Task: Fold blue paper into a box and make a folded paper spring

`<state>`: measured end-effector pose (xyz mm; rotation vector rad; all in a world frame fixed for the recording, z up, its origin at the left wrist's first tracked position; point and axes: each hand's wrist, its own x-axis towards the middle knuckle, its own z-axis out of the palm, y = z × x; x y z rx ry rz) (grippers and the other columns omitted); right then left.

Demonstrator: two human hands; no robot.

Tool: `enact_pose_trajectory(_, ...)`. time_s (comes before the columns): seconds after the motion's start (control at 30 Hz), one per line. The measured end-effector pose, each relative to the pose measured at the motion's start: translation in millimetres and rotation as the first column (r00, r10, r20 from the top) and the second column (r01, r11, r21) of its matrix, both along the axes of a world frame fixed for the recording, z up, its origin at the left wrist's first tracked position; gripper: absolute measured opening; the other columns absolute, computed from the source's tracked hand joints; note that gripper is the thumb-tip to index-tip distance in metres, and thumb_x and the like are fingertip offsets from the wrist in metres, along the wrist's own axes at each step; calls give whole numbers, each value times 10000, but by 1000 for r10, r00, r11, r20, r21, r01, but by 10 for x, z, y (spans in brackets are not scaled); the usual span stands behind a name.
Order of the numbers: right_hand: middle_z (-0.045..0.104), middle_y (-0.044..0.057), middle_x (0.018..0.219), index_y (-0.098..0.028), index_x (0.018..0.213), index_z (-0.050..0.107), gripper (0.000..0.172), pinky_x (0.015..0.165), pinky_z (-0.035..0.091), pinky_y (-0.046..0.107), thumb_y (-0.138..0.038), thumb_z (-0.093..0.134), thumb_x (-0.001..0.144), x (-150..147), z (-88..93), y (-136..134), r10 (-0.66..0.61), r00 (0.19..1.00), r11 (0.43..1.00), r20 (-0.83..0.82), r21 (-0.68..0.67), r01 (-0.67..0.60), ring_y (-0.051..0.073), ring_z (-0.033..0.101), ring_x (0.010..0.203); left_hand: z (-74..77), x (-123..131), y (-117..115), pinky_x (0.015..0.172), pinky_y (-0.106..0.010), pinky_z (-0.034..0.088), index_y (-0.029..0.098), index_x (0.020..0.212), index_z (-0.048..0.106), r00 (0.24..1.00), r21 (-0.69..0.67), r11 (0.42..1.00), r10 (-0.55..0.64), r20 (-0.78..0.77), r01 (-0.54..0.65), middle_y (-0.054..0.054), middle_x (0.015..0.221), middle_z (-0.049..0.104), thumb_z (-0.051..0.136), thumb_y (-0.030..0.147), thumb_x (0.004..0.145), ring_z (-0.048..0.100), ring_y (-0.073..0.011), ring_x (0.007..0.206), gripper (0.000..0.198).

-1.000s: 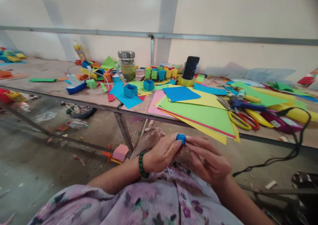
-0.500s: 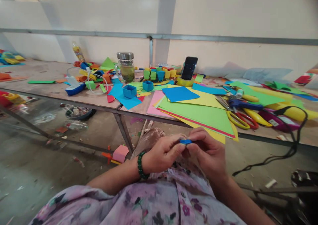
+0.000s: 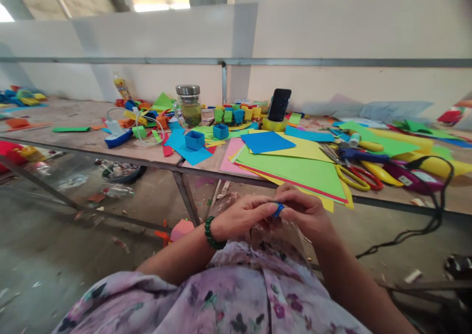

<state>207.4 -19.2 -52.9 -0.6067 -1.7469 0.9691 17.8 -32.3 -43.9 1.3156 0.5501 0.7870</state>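
Above my lap, a small folded piece of blue paper (image 3: 278,209) is pinched between both hands. My left hand (image 3: 246,217), with a green bead bracelet (image 3: 214,233) at its wrist, grips it from the left, thumb on top. From the right, my right hand (image 3: 303,213) has its thumb and fingers closed on the same piece. Most of the paper is hidden by the fingers. On the table beyond stand two small blue paper boxes (image 3: 194,140). A blue sheet (image 3: 268,141) lies on a stack of green, yellow and pink sheets (image 3: 295,172).
A lidded glass jar (image 3: 189,106) and a phone (image 3: 279,105) propped on a yellow roll stand at the back. Scissors (image 3: 353,177), a glue gun (image 3: 363,154) and a black cord (image 3: 438,211) lie to the right. Under the table is a dark basin (image 3: 123,175).
The blue paper has tilted between my fingers, and my left thumb now covers more of it. My hands have shifted slightly, and the camera view has tipped up a little.
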Motion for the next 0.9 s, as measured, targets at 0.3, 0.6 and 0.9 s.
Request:
enact_pose_trajectory(0.3,627,59,1188,-295,1263,562,546,957,493,339,-276,756,753,12,36,-184,-444,834,835,329,490,251,212,608,1082,-161,81,38,664,-214,445,142,1012,687,972,-297,949,161,169,-106,-82,925,692,680,488,780,618,-134,757,415)
enact_pose_trajectory(0.6,720,25,1033,-279,1076,683,294,872,545,321,-238,713,787,171,-35,-102,-507,816,828,278,420,372,192,681,938,-213,46,64,662,-230,489,115,904,689,929,-559,829,224,294,-23,-95,835,715,612,438,852,657,-154,741,336)
enact_pose_trajectory(0.9,758,43,870,-236,934,742,246,734,576,335,-358,753,720,261,11,-38,-406,888,914,216,85,397,211,702,788,-223,1,94,650,-251,526,107,1038,672,923,-542,840,189,335,24,-145,953,720,622,502,826,691,-185,774,452)
